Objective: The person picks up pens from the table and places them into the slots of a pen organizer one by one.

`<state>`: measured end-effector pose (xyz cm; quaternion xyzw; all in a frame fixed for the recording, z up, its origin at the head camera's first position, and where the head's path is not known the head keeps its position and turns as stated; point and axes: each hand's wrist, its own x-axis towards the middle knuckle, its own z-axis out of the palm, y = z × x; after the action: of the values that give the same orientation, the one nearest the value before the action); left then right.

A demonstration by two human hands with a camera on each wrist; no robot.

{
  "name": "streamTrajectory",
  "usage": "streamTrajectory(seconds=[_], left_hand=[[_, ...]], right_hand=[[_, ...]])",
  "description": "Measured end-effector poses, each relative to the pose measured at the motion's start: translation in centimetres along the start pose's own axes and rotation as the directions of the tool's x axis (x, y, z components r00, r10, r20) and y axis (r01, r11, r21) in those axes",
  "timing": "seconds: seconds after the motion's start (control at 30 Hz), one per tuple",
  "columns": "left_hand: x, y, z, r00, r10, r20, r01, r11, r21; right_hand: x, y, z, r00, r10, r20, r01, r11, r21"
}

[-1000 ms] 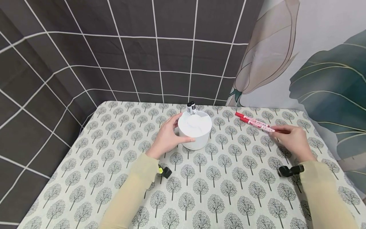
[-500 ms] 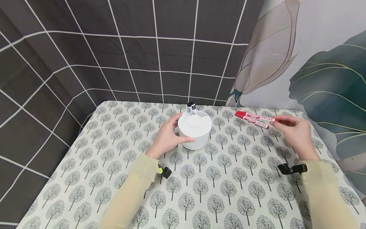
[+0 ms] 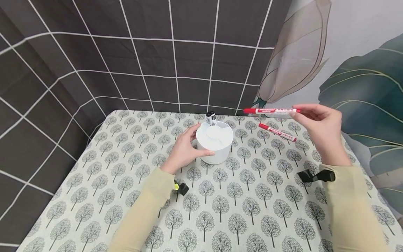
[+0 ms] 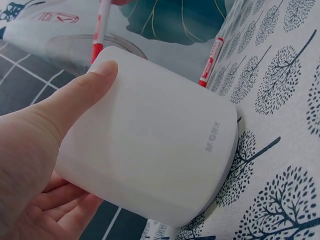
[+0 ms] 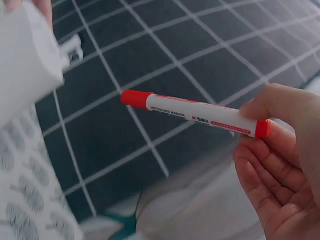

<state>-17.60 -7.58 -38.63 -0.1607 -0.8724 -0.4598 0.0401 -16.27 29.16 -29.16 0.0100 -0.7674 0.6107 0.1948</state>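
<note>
My left hand (image 3: pixel 184 150) grips a round white pen holder (image 3: pixel 220 158) on the table, its thumb across the front wall and its fingers at the far left side. Two black-capped markers (image 3: pixel 213 118) stand in the holder's back compartment. To the right, my right hand (image 3: pixel 324 131) pinches a red whiteboard marker (image 3: pixel 267 111) by its tail end between thumb and fingers. That marker is raised over the table, nearly level, with its red cap pointing left toward the holder. Beneath it, a second red marker (image 3: pixel 277 132) lies on the cloth, also visible past the holder in the left wrist view.
A cloth with a tree print (image 3: pixel 204 213) covers the table. Behind it hangs a dark curtain with white grid lines (image 3: pixel 192 59), and a leaf-patterned curtain (image 3: pixel 362 87) hangs at the right. A black camera strap (image 3: pixel 316 176) circles the right wrist.
My right hand has taken hold of the farther red marker and lifted it off the table, up and to the left. My left hand stays on the pen holder.
</note>
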Motion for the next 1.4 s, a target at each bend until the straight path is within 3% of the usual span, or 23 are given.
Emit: streamTrajectory(seconds=[0.17, 0.5, 0.87, 1.03, 1.17, 1.3, 1.4], left_hand=[[0.0, 0.0, 0.0, 1.0, -0.004, 0.003, 0.004, 1.0, 0.009], [0.0, -0.1, 0.1, 1.0, 0.009, -0.003, -0.009, 1.0, -0.012], [0.0, -0.1, 0.1, 1.0, 0.004, -0.006, -0.005, 1.0, -0.017], [-0.1, -0.2, 0.1, 1.0, 0.008, -0.007, -0.008, 1.0, -0.024], [-0.1, -0.2, 0.1, 1.0, 0.007, -0.006, -0.007, 1.0, -0.024], [-0.1, -0.2, 0.1, 1.0, 0.002, -0.007, -0.002, 1.0, -0.019], [-0.1, -0.1, 0.1, 1.0, -0.002, -0.006, 0.002, 1.0, -0.019]], right_hand=[[-0.4, -1.3, 1.4, 0.997, -0.071, 0.022, 0.069, 0.994, 0.09], [-0.7, -1.9, 4.8, 0.976, -0.128, 0.176, 0.121, 0.991, 0.054], [-2.5, -3.3, 9.2, 0.916, -0.148, 0.374, 0.185, 0.981, -0.065], [-3.2, -3.0, 9.8, 0.906, -0.101, 0.412, 0.158, 0.981, -0.108], [-3.2, -2.4, 9.7, 0.898, -0.11, 0.427, 0.167, 0.981, -0.099], [-2.6, -0.7, 9.3, 0.905, -0.133, 0.404, 0.186, 0.978, -0.094], [-2.5, -0.8, 8.8, 0.917, -0.124, 0.378, 0.171, 0.981, -0.092]])
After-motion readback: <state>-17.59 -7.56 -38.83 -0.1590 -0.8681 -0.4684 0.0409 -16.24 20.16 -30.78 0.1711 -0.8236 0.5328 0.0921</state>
